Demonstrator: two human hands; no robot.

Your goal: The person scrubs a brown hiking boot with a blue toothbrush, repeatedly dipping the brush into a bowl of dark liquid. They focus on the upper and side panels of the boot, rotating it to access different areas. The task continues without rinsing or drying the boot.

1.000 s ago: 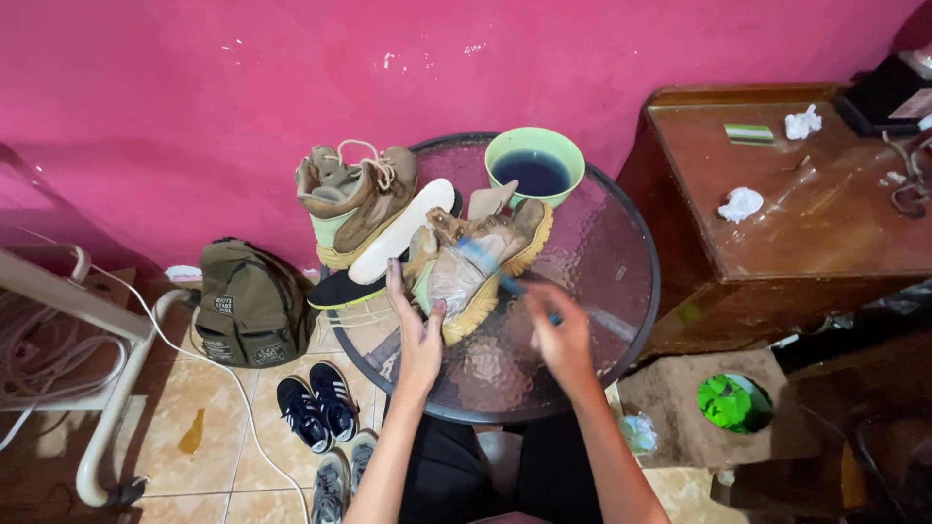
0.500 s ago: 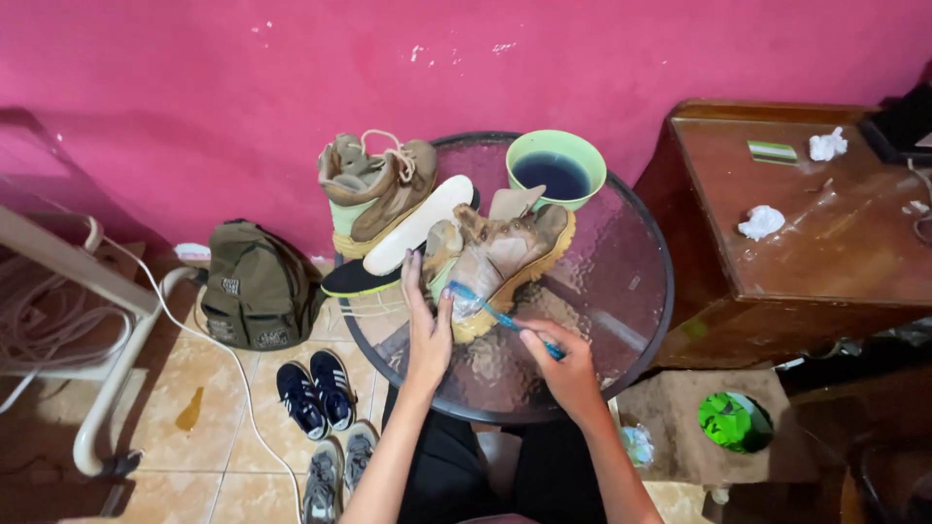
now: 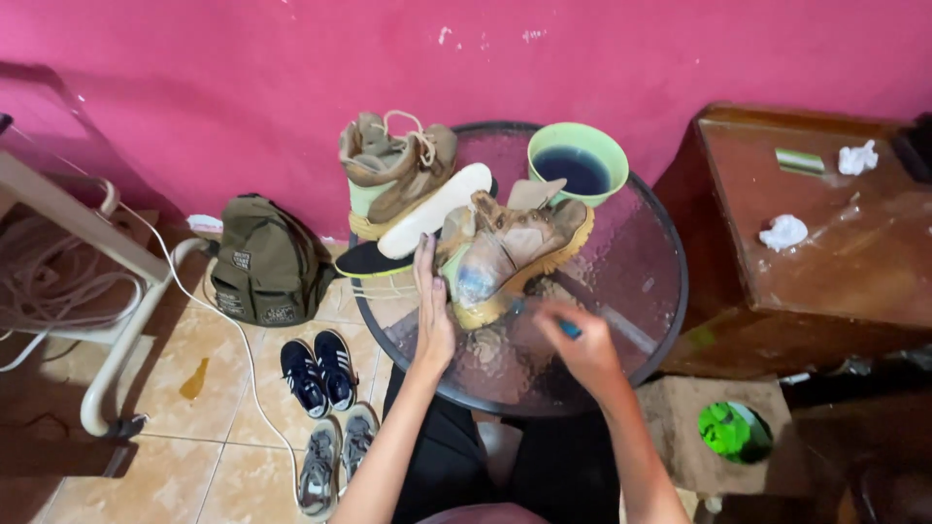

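A person's left hand [image 3: 433,309] lies flat and open-fingered against the heel of a tan boot [image 3: 510,250] on a round glass table [image 3: 631,281], while the right hand [image 3: 582,347] is closed around a blue-handled brush [image 3: 568,329]. The brush head is blurred and largely hidden at the boot's yellowish sole, so its bristles cannot be made out; the person's body is cut off at the bottom edge. The boot lies tipped on its side near the table's centre, toe pointing toward the far right, its upper suede-like, with a wet-looking pale patch near the heel. Behind it stands 1 matching boot [image 3: 393,170] upright with loose laces, and 2 insoles, 1 white [image 3: 435,223] and 1 dark [image 3: 374,260], lean at the table's left edge. A green basin [image 3: 544,146] at the far rim holds dark blue liquid. On the tiled floor sit an olive backpack [image 3: 267,262], 1 pair of navy sneakers [image 3: 318,369] and 1 pair of grey sneakers [image 3: 335,458]. A wooden cabinet [image 3: 825,272] at right carries crumpled tissues [image 3: 784,231].
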